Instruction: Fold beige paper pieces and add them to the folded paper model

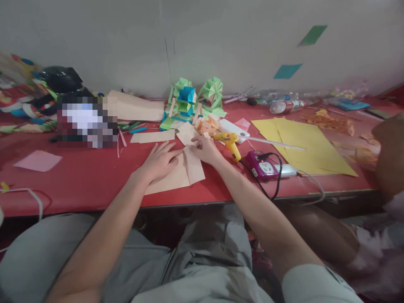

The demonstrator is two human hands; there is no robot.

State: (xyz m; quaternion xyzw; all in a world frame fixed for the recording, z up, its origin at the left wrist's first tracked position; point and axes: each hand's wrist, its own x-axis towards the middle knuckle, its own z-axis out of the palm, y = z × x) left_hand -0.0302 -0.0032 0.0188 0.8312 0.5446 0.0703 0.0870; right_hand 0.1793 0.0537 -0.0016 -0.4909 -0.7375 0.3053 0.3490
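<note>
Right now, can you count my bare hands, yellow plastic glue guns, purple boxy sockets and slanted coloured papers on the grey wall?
Bare hands: 2 (left hand, right hand)
Yellow plastic glue gun: 1
Purple boxy socket: 1
Slanted coloured papers on the grey wall: 2 (green paper, teal paper)
Total: 6

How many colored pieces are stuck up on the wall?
2. The green piece is high up on the right side of the wall, and the teal piece is lower, a bit to the left of it.
</note>
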